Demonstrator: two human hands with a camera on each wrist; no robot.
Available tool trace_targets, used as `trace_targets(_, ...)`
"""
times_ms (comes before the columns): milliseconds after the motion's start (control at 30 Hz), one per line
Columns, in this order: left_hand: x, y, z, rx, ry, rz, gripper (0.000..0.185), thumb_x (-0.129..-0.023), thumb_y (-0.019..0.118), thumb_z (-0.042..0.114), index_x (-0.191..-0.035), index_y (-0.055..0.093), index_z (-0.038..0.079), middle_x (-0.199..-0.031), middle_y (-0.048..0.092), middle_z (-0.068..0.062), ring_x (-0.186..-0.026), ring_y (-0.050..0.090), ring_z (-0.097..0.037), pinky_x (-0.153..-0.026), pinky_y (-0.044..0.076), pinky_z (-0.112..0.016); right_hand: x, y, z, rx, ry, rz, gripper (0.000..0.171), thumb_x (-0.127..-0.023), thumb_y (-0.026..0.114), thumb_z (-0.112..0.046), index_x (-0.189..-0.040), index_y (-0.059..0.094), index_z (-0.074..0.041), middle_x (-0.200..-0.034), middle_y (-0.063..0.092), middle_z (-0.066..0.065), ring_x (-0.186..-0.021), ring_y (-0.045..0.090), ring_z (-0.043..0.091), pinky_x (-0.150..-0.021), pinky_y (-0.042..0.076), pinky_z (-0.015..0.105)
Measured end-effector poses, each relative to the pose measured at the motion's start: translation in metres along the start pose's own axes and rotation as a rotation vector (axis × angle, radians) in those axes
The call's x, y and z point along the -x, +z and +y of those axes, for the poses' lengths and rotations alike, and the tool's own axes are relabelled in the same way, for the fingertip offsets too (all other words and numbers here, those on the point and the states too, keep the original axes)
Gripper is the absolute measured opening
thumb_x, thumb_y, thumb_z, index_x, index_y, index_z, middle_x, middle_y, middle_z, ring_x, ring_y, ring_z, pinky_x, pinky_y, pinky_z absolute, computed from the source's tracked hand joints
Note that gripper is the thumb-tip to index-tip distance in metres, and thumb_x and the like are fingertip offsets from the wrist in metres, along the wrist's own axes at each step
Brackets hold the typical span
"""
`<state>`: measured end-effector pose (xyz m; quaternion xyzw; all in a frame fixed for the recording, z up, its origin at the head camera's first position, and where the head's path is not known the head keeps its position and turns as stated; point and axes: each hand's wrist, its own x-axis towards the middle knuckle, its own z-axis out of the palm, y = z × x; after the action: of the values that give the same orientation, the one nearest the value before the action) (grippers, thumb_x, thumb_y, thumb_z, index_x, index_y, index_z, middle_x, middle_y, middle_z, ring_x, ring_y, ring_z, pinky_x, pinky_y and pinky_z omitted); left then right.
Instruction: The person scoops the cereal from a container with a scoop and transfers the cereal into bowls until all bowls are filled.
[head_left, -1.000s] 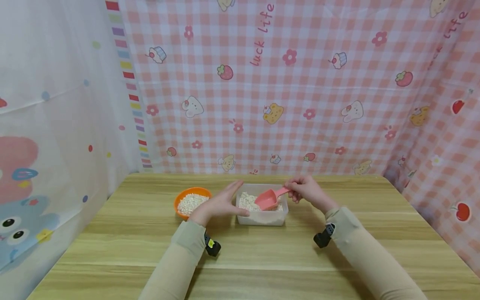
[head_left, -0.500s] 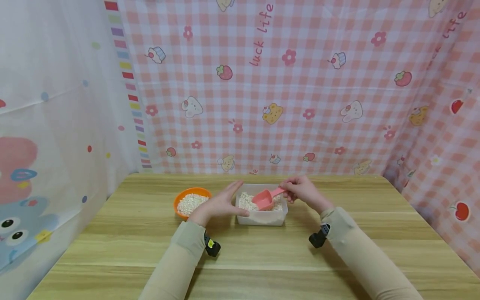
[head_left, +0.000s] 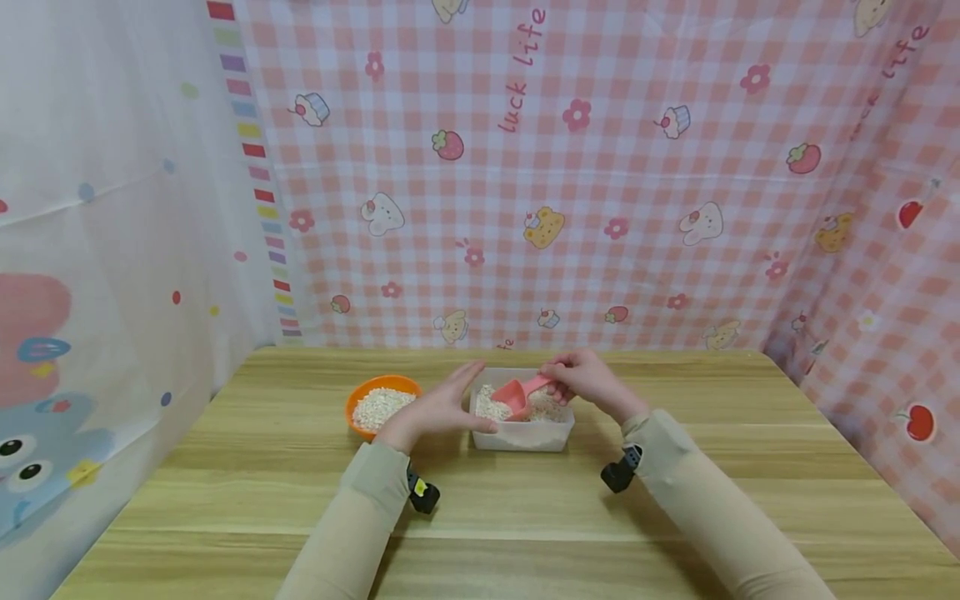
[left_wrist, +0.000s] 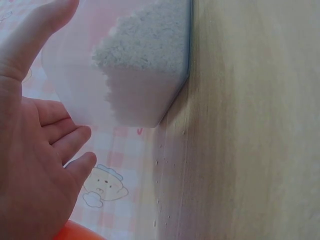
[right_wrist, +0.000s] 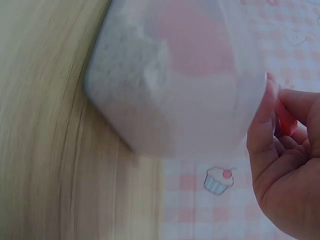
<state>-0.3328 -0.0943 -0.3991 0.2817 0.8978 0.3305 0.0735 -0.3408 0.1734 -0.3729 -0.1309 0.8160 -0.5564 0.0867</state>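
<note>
A pink scoop (head_left: 512, 398) lies tilted in a translucent plastic box (head_left: 519, 437) that holds pale oat-like flakes (head_left: 489, 406). My right hand (head_left: 592, 387) pinches the scoop's handle above the box's right end; in the right wrist view, the scoop's red-pink handle (right_wrist: 286, 119) shows between the fingers. My left hand (head_left: 433, 410) holds the box's left end, thumb along the near wall and fingers at the far side. Through the wall in the left wrist view, the flakes (left_wrist: 145, 45) are heaped toward one side.
An orange bowl (head_left: 387, 381) filled with similar pale flakes stands left of the box, partly behind my left hand. Small crumbs (left_wrist: 157, 162) lie on the wooden table (head_left: 495, 525). Checked curtain (head_left: 450, 250) hangs behind the table's far edge.
My right hand has moved left with the scoop, pushing its head through the flakes toward the box's left end. The left hand and the box have stayed in place.
</note>
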Motion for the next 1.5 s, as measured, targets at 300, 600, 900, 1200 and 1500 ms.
trace_targets(300,0.001,-0.001,0.001,0.012,-0.007,0.003,0.111,-0.074,0.079,0.051,-0.157,0.015,0.015,-0.162,0.010,-0.007,-0.145,0.015,-0.027,-0.113,0.022,-0.051,-0.001,0.016,-0.007,-0.041,0.002,-0.001,0.022,-0.097,0.057,-0.011,-0.097,0.065,0.009,-0.064,0.062,0.006,-0.052,0.059,0.012,-0.053,0.055,0.028)
trace_targets(600,0.000,0.000,0.000,0.018,0.017,0.005,0.109,-0.075,0.079,0.049,-0.156,0.015,0.012,-0.161,0.011,-0.010,-0.145,0.014,-0.028,-0.113,0.020,-0.052,0.003,0.015,-0.001,-0.067,-0.005,0.018,0.026,-0.098,0.055,-0.009,-0.104,0.064,0.015,-0.063,0.062,0.006,-0.052,0.059,0.011,-0.052,0.055,0.026)
trace_targets(900,0.000,0.000,0.000,0.022,0.012,-0.005,0.110,-0.075,0.078,0.050,-0.157,0.014,0.012,-0.162,0.009,-0.008,-0.146,0.013,-0.027,-0.113,0.021,-0.052,0.005,0.006,0.007,-0.130,0.011,0.070,0.029,-0.098,0.054,-0.008,-0.110,0.060,0.018,-0.065,0.063,0.005,-0.053,0.060,0.010,-0.053,0.055,0.026)
trace_targets(1200,0.001,0.000,-0.002,0.013,0.004,-0.005,0.111,-0.075,0.078,0.052,-0.157,0.013,0.016,-0.162,0.008,-0.006,-0.146,0.012,-0.026,-0.113,0.021,-0.052,0.011,-0.006,0.015,-0.263,0.048,0.105,0.035,-0.101,0.050,-0.009,-0.120,0.054,0.020,-0.066,0.063,0.004,-0.054,0.058,0.008,-0.054,0.054,0.022)
trace_targets(1500,0.001,0.000,0.000,0.025,-0.012,-0.002,0.110,-0.075,0.078,0.052,-0.157,0.012,0.020,-0.162,0.007,-0.003,-0.146,0.012,-0.025,-0.113,0.020,-0.052,0.016,-0.014,0.020,-0.387,0.054,0.127,0.038,-0.101,0.050,-0.009,-0.124,0.049,0.021,-0.068,0.064,0.002,-0.057,0.060,0.007,-0.055,0.053,0.021)
